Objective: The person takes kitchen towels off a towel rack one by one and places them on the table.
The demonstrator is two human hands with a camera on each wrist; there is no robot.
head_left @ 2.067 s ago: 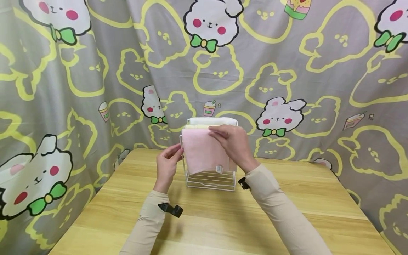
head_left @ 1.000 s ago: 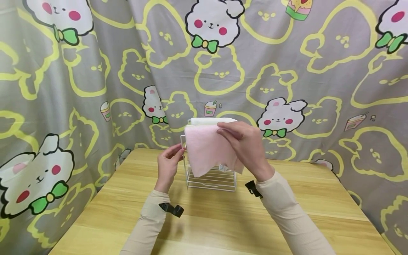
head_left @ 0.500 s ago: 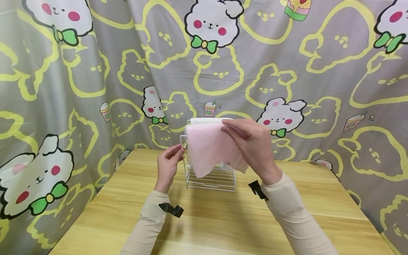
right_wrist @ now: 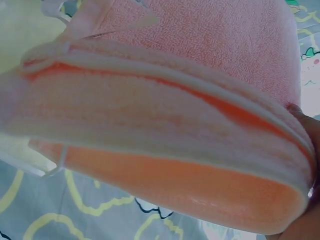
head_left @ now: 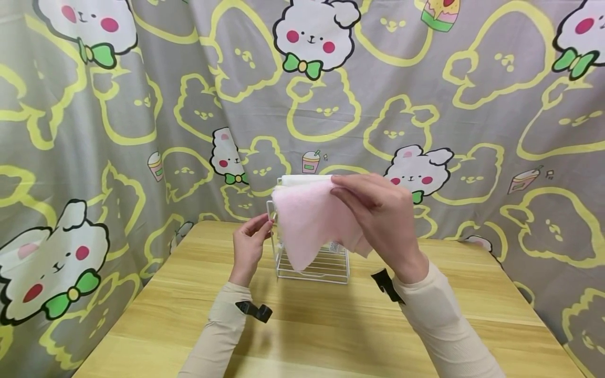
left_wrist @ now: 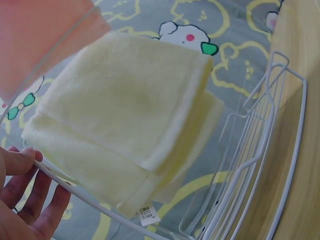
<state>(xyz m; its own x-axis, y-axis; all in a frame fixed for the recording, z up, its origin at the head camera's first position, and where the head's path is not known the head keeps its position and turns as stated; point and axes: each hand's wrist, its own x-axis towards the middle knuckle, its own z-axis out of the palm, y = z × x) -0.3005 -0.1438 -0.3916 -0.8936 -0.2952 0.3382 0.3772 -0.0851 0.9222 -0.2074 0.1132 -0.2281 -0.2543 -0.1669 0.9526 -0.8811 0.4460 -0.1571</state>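
A folded pink towel (head_left: 307,226) hangs from my right hand (head_left: 383,215), which pinches its top edge between thumb and fingers. Its lower corners droop in front of a white wire rack (head_left: 312,279). Folded layers of the pink cloth fill much of the right wrist view, the fingers at the right edge. My left hand (head_left: 248,244) grips the rack's left side wire. Over the rack, in the left wrist view, hangs a folded yellow towel (left_wrist: 120,95) with a small white tag (left_wrist: 148,215). A white towel (head_left: 304,179) is draped behind, partly hidden.
The rack stands on a wooden table (head_left: 189,294), towards its back edge. A grey curtain (head_left: 331,126) with yellow outlines and white rabbits hangs close behind and along the left side. Black camera mounts (head_left: 255,311) sit on both wrists.
My right hand has lifted the pink towel off the front of the rack and drawn it nearer and slightly right. The towel's lower edge now hangs unevenly. My left hand stays on the rack.
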